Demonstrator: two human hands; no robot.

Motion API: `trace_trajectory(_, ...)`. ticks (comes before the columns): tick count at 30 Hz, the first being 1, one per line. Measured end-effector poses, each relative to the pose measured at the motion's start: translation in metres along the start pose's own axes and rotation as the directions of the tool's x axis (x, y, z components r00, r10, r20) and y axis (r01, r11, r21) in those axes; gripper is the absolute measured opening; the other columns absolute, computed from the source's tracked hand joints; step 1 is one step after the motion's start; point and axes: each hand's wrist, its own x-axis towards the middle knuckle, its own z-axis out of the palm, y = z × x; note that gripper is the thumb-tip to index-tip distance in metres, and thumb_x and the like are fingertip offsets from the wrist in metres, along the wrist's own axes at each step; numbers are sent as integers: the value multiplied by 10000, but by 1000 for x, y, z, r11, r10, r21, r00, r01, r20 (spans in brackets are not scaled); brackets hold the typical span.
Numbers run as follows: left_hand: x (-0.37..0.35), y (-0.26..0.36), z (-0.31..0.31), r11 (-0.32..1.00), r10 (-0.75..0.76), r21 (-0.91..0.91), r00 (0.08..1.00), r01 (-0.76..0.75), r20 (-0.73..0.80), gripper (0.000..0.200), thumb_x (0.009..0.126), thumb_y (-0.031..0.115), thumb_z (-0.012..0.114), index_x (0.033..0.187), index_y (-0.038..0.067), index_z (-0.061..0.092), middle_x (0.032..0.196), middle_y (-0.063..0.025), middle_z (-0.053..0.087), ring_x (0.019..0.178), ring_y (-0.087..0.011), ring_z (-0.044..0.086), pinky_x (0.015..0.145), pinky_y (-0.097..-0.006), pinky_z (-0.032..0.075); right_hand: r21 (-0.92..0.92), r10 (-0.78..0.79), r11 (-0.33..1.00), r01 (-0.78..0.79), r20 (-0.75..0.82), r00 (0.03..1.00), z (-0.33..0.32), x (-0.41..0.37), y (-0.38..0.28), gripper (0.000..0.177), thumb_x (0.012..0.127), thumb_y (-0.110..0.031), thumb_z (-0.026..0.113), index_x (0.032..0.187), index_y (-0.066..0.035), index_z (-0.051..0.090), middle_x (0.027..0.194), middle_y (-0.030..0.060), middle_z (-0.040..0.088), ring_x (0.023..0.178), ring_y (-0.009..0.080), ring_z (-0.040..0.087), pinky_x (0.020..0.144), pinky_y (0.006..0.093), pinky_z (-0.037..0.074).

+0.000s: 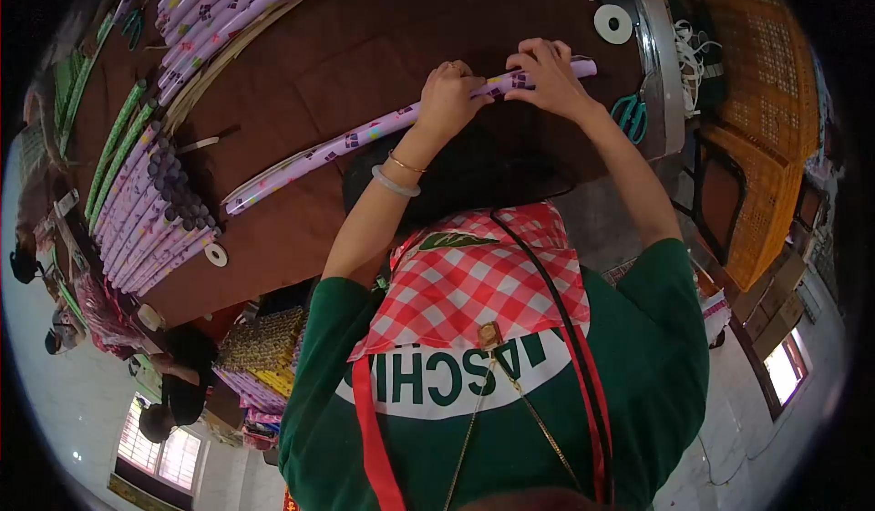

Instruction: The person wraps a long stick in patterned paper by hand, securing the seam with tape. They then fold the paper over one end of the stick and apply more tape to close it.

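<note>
A long, thin roll of lilac patterned paper (337, 149) lies slantwise on the brown table (301, 82), its right end lifted towards my hands. Thin pale strips run along its left part. My left hand (447, 103), with a bangle at its wrist, is closed on the roll right of its middle. Close to the right end, my right hand (552, 79) grips the same roll with bent fingers. The paper under both palms is hidden.
Lilac rolls (228, 5) are piled at the back left, with more stacked rolls (159, 210) and green rolls (118, 151) nearby. White tape (612, 24) and teal scissors (630, 117) lie at the right. A wooden chair (766, 174) stands beyond; another person (182, 374) is at lower left.
</note>
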Motion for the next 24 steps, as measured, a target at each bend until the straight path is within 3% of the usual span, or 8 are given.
trace_trajectory(4,-1,2,2,1000,-1,-4,1000,1,-20,287,626,200,779,842,27,702,842,-123,621,812,-297,583,740,-375,479,9,-38,999,37,63,997,-2,6,3,484,691,-352,742,1121,-195,585,1083,13,487,1062,191,465,924,411,270)
trace_trajectory(6,-1,1,3,1000,8,5,1000,-8,-26,284,622,200,781,833,27,701,837,-121,621,808,-297,584,734,-374,479,26,-134,991,132,73,988,-1,6,8,432,693,-346,738,1078,-194,614,1059,9,502,1047,186,478,916,405,272)
trace_trajectory(10,0,2,2,1000,9,5,999,-9,-37,278,613,197,784,817,29,698,821,-116,619,795,-292,582,720,-380,478,25,-170,985,168,53,984,1,0,8,377,698,-364,727,1025,-195,646,1027,-3,521,1021,178,493,904,395,274)
trace_trajectory(22,-1,0,4,999,5,35,999,-3,-33,273,614,199,783,819,40,702,820,-94,613,803,-276,580,731,-373,476,-231,-135,970,76,-250,959,15,-22,-6,319,673,-420,729,908,-217,655,982,-27,502,978,139,484,825,373,269)
trace_trajectory(24,-1,0,4,999,8,52,999,-6,-37,274,615,200,783,822,40,702,826,-92,612,807,-274,579,734,-374,475,-217,-41,976,-29,-311,950,18,-27,-8,343,665,-444,737,902,-213,648,992,-7,475,998,157,468,831,391,263)
